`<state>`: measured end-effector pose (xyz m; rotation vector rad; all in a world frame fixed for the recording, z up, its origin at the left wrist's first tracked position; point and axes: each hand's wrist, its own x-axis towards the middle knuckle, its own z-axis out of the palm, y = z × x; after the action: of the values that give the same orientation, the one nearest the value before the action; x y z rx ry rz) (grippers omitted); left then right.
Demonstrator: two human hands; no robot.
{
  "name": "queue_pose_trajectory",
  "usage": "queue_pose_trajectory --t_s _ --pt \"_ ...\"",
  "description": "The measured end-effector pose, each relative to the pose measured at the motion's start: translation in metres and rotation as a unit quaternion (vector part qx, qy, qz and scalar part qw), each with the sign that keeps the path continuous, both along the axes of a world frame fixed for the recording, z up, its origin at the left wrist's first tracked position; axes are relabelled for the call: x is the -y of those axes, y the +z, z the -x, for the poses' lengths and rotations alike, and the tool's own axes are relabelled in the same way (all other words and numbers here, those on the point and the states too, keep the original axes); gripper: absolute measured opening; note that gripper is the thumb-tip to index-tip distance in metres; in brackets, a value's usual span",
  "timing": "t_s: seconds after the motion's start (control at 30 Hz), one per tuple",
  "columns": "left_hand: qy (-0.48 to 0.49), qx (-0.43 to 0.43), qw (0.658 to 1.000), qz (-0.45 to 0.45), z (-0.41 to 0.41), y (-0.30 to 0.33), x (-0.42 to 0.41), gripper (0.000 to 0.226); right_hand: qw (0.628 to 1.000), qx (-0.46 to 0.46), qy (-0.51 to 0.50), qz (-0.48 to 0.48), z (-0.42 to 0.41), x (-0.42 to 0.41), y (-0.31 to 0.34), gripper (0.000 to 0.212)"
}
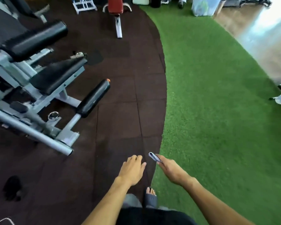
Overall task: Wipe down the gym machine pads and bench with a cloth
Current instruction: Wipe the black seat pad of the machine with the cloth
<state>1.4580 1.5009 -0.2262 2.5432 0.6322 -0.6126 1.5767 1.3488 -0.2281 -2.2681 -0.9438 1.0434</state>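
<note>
Fingers (159, 160) of your right hand (170, 169) are pressed together, pinching a small folded grey-blue cloth (154, 157); its free end sticks out past your fingertips, in the air above the seam where flooring changes. Your left hand (132, 169) hangs empty just beside it, palm down, fingers loosely curled and close together, not touching the cloth.

Item: grey steel-framed gym machine (31, 95), at your left, well apart from both hands. It carries a flat black padded seat (57, 75), a long black roller pad (34, 40) above it, and a second black cylindrical roller pad (93, 98) with an orange end cap on a silver bar, nearest to you.

Item: red padded bench on a white frame (116, 7), far ahead, partly cut off by the top edge.

Item: dark brown rubber tile floor (117, 111) under the machine; green artificial turf (217, 111) to your right. Your sandalled foot (150, 196) stands at their border.
</note>
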Motion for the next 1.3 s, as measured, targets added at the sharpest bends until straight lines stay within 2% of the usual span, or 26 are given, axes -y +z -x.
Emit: queue_pose_trajectory --t_s 0.2,0.4,0.6,0.8,1.03,1.3 --pt "0.007 -0.008 1.000 0.014 -0.140 -0.003 -0.110 0.044 1.000 0.011 0.004 -0.008 -0.140 -0.117 0.009 0.039" --pt "0.009 0.002 1.000 0.029 -0.280 -0.008 -0.254 0.045 1.000 0.015 -0.001 -0.016 -0.278 -0.259 0.003 0.039" --pt "0.018 0.006 1.000 0.009 -0.398 0.015 -0.399 0.042 0.999 0.020 0.008 -0.034 -0.400 -0.404 0.032 0.039" --pt "0.052 0.012 0.999 0.005 -0.507 0.013 -0.522 0.044 0.999 0.006 0.029 -0.044 -0.521 -0.543 0.027 0.039" --pt "0.170 0.026 0.985 0.014 -0.637 -0.008 -0.685 0.045 0.991 0.019 0.130 -0.034 -0.675 -0.735 0.012 0.038" --pt "0.333 0.022 0.943 0.018 -0.705 -0.001 -0.845 0.045 0.958 0.029 0.284 -0.041 -0.776 -0.953 0.021 0.038"
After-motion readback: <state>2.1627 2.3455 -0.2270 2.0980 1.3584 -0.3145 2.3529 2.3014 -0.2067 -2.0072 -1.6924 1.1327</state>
